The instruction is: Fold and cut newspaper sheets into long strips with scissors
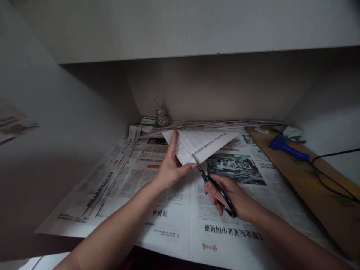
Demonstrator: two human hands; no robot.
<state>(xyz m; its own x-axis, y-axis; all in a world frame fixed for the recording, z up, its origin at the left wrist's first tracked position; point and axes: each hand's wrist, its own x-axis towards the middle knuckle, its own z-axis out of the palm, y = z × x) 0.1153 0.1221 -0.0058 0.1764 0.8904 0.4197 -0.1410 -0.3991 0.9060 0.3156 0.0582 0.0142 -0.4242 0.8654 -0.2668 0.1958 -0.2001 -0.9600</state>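
Observation:
A folded piece of newspaper (197,144), roughly triangular, is held above the spread newspaper. My left hand (171,167) grips it at its left side, with the thumb along the lower edge and a finger over the front. In my right hand (225,191) is a pair of scissors (218,187) with black handles. Their blades point up and to the left and lie at the lower edge of the folded newspaper, close to my left thumb. Whether the blades are apart is hard to make out.
Newspaper sheets (180,210) cover the worktop. Newspaper strips (109,176) lie at the left, with long thin paper rods (225,123) along the back. A small woven figure (162,117) stands there. On the right, a blue glue gun (289,148) with a black cord rests on cardboard (281,168).

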